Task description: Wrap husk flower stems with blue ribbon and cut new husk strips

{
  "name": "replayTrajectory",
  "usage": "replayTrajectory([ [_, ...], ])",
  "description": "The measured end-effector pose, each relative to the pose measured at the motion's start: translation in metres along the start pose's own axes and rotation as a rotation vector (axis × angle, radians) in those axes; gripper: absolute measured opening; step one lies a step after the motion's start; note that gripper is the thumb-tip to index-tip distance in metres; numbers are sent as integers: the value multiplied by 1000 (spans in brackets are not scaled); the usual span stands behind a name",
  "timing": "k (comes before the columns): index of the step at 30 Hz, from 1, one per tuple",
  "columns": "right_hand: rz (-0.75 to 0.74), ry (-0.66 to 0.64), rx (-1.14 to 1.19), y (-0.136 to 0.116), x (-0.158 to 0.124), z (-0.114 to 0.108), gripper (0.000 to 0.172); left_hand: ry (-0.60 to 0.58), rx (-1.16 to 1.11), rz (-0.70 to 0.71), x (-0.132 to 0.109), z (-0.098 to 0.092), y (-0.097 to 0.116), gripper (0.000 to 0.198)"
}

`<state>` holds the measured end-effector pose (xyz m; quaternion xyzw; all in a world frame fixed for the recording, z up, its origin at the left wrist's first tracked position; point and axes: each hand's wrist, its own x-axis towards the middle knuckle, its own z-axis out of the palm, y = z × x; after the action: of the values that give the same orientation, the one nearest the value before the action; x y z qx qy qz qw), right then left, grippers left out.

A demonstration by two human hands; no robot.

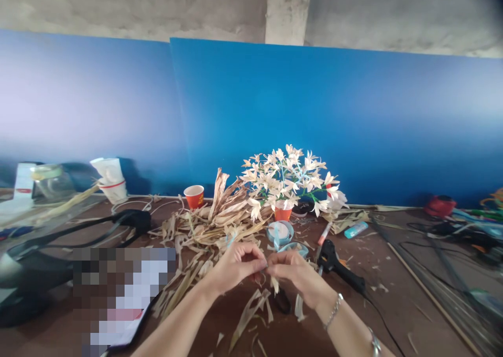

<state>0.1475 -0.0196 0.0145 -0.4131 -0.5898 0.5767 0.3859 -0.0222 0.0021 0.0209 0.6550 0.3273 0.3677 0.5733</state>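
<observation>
My left hand (242, 265) and my right hand (294, 274) meet fingertip to fingertip above the brown table, both in a pinch. Below the fingers of my right hand hangs a small pale husk flower (275, 284). Whatever is between my left fingertips is too small to make out. Under my hands lie cut husk strips (251, 311) and a dark oblong object (283, 301), partly hidden. Just beyond are rolls of light blue ribbon (291, 232). A bunch of pale husk flowers (271, 181) on green stems stands in a red paper cup (283, 211).
Dried corn husks (226, 207) are heaped at left, near another red paper cup (194, 196). A black glue gun (340, 268) with a trailing cord lies at right, near a turquoise packet (356, 229). A blue panel (251, 95) closes off the back.
</observation>
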Motion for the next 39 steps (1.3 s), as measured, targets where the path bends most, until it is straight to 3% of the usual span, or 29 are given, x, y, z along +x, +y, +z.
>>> replayTrajectory([
  [2,-23,66,-100,2,1,1,11,29,17,9,0,2,-1,20],
  [6,-264,322,-498,5,2,7,1,105,59,25,3,3,-7,20],
  [11,-413,463,-777,1,-1,14,13,133,35,-1,7,2,-13,22],
  [16,-385,367,-540,0,0,12,15,84,2,-3,8,-3,-14,22],
  [20,-141,175,-134,-1,1,9,13,39,39,15,6,-5,-10,21],
  [23,0,59,44,1,1,7,12,0,55,34,4,-4,-7,21],
  [26,38,90,7,4,3,7,11,1,63,42,3,-3,-4,22],
  [29,-63,211,-163,7,5,6,12,25,98,38,3,-1,-3,22],
  [32,-154,253,-273,8,5,5,14,43,91,12,4,-1,-4,23],
  [35,-179,215,-195,6,4,6,17,52,-21,-1,6,-1,-6,23],
  [39,-127,172,70,1,3,10,24,78,-186,108,5,-1,-5,23],
])
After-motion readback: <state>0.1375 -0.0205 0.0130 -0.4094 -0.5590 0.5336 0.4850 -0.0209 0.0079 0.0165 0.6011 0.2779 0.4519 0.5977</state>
